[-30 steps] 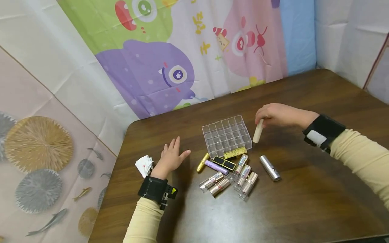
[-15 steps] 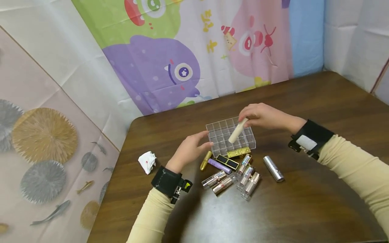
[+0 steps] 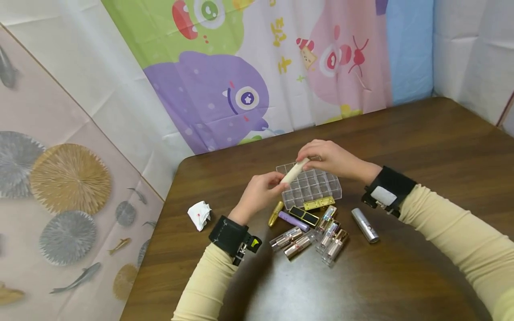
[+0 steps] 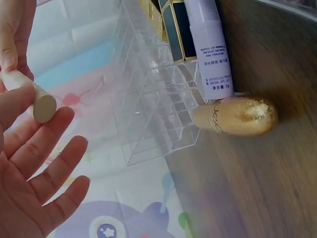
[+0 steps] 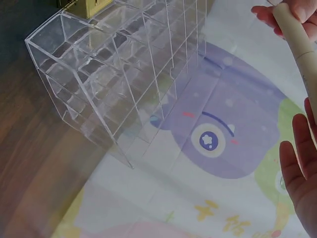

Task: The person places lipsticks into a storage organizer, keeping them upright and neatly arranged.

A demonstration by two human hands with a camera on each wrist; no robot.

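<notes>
Between my two hands, a cream lipstick tube (image 3: 294, 173) slants over the clear compartment organizer (image 3: 315, 185). My left hand (image 3: 257, 194) pinches its lower end between thumb and forefinger, the other fingers spread in the left wrist view. The fingers of my right hand (image 3: 331, 158) grip the upper end. A seam rings the tube (image 5: 303, 53) in the right wrist view. By the organizer's near edge lie a gold case (image 3: 319, 203), a black-and-gold case (image 3: 304, 216), a lilac lip balm (image 4: 210, 49) and a gold tube (image 4: 237, 116).
Several rose-gold lipsticks (image 3: 300, 244) with clear ends lie nearer me on the brown table (image 3: 385, 285). To their right is a silver tube (image 3: 364, 225). A crumpled white tissue (image 3: 199, 215) lies at the left. A cartoon curtain (image 3: 225, 98) hangs behind the table.
My right hand has carried the cream lipstick tube leftward over the organizer. My left hand has moved right and taken hold of its lower end.
</notes>
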